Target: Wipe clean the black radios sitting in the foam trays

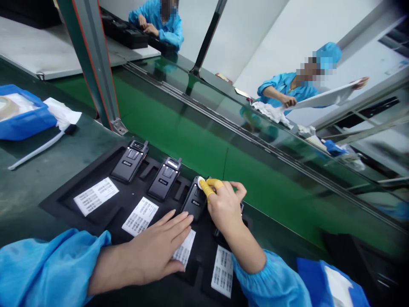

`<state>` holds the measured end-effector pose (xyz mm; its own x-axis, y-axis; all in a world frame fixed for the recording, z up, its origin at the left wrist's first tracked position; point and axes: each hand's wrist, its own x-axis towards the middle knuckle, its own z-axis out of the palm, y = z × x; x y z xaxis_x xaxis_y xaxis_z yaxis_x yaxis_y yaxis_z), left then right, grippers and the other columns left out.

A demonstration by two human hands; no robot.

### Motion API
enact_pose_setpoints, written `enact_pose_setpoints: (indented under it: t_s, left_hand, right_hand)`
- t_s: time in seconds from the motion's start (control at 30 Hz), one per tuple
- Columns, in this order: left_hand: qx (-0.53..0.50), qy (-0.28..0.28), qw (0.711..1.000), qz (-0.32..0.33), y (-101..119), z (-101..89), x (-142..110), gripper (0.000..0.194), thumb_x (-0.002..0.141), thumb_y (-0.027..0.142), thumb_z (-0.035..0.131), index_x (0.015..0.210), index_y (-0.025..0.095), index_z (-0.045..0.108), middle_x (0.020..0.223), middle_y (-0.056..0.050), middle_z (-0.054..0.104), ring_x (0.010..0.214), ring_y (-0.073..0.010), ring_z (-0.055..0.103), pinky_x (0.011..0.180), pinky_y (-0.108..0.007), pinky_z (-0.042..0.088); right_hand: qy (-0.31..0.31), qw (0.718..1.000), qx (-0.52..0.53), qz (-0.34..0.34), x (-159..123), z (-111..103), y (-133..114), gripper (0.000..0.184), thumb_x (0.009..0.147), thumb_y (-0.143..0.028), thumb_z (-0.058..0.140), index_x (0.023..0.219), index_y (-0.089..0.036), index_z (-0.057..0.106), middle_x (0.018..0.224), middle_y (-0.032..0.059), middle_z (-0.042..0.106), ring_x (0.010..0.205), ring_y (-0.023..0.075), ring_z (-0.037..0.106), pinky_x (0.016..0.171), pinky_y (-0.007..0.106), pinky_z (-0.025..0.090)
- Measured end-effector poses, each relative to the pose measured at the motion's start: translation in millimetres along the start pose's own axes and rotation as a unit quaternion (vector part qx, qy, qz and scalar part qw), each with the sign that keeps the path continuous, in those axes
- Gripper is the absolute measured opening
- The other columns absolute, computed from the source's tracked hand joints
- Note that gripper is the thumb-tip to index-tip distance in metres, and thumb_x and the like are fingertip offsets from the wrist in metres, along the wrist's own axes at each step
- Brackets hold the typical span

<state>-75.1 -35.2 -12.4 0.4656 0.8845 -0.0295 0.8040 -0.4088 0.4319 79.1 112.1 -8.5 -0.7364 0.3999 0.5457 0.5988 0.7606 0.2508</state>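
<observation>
Head view: yellow-sheathed fingers [207,190] at boxy device [192,202]

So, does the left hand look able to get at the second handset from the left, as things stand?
Probably yes: that handset lies uncovered in the black tray, just beyond the flat left hand, with nothing standing between them; the right hand is at the third handset.

This looks like a factory workshop, shown by the long green belt [179,132] running beside the counter [92,147], the co-workers [284,87] in blue smocks [172,30] across it, one in a blue cap [328,54], and a black tray [62,199] of matching radios [162,184] laid out with barcode labels [140,215]
</observation>
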Motion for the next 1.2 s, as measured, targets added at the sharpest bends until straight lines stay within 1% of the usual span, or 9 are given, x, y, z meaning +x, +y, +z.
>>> enact_pose_setpoints:
  t_s: [0.07,0.13,0.3,0.47,0.57,0.7,0.83,0.97,1.2]
  left_hand:
    - [-0.006,0.0,1.0,0.0,0,0.9,1,0.059,0.083,0.035,0.063,0.134,0.01,0.045,0.147,-0.017,0.038,0.139,-0.0286,0.03,0.114,-0.047,0.027]
    - [-0.011,-0.002,1.0,0.001,-1,4.6,1,0.059,0.083,0.031,0.062,0.134,0.009,0.044,0.147,-0.017,0.037,0.139,-0.0292,0.03,0.115,-0.048,0.026]
    - [-0.016,0.007,1.0,0.008,-4,15.1,0,0.063,0.082,0.028,0.059,0.139,0.009,0.039,0.15,-0.016,0.032,0.14,-0.0285,0.027,0.116,-0.046,0.024]
    - [-0.009,0.001,1.0,0.01,-4,14.6,2,0.059,0.082,0.026,0.059,0.136,0.007,0.043,0.148,-0.017,0.036,0.138,-0.0305,0.033,0.115,-0.047,0.027]
    - [-0.016,0.016,1.0,0.014,-4,12.7,2,0.059,0.083,0.027,0.059,0.136,0.007,0.042,0.147,-0.017,0.038,0.138,-0.03,0.033,0.115,-0.047,0.026]
    - [-0.011,0.005,1.0,0.009,-3,12.4,1,0.058,0.084,0.028,0.058,0.136,0.008,0.042,0.147,-0.017,0.037,0.138,-0.029,0.033,0.114,-0.044,0.028]
    - [-0.026,0.008,1.0,0.001,-3,15.8,1,0.057,0.084,0.026,0.056,0.137,0.01,0.041,0.148,-0.015,0.036,0.139,-0.028,0.03,0.116,-0.045,0.025]
    - [-0.035,0.012,0.999,-0.003,-4,18.1,1,0.06,0.083,0.024,0.056,0.139,0.012,0.039,0.15,-0.014,0.034,0.14,-0.0267,0.028,0.117,-0.045,0.022]
    - [-0.038,0.002,0.999,0.001,-4,14.0,3,0.06,0.082,0.024,0.058,0.138,0.011,0.04,0.149,-0.014,0.035,0.139,-0.0279,0.03,0.116,-0.047,0.024]
  right_hand:
    - [-0.004,1.0,-0.005,-0.024,1,3,0,0.025,0.081,-0.003,0.053,0.084,-0.021,0.07,0.091,0.0029,0.068,0.081,0.0162,0.05,0.091,0.041,0.021]
    - [-0.007,0.999,-0.016,-0.028,-3,3,1,0.023,0.082,-0.005,0.052,0.082,-0.02,0.069,0.089,0.0032,0.068,0.079,0.0161,0.049,0.091,0.042,0.02]
    - [-0.01,0.999,-0.027,-0.029,-7,1,3,0.027,0.081,-0.002,0.047,0.077,-0.018,0.068,0.082,0.0037,0.068,0.076,0.0158,0.049,0.089,0.041,0.022]
    - [0.002,0.999,-0.017,-0.044,2,5,0,0.028,0.082,-0.003,0.046,0.074,-0.019,0.067,0.084,0.003,0.068,0.075,0.0152,0.048,0.088,0.042,0.021]
    - [-0.007,0.999,-0.029,-0.021,-1,5,3,0.03,0.081,-0.001,0.045,0.073,-0.02,0.067,0.082,0.0024,0.068,0.075,0.015,0.048,0.088,0.042,0.021]
    - [-0.009,1.0,-0.027,-0.011,-6,2,3,0.033,0.079,0.001,0.042,0.065,-0.019,0.065,0.079,0.0034,0.066,0.073,0.0152,0.048,0.086,0.041,0.023]
    - [0.001,1.0,-0.009,-0.023,1,5,-3,0.03,0.078,0.0,0.045,0.067,-0.019,0.066,0.082,0.0028,0.066,0.074,0.0152,0.048,0.087,0.042,0.022]
    - [-0.003,1.0,-0.029,-0.001,7,8,-1,0.03,0.077,0.001,0.046,0.063,-0.019,0.063,0.08,0.0026,0.065,0.075,0.0157,0.047,0.087,0.042,0.021]
    - [-0.001,0.997,-0.055,0.046,-10,5,0,0.028,0.077,0.001,0.047,0.061,-0.017,0.061,0.074,0.0035,0.061,0.072,0.0155,0.046,0.085,0.04,0.025]
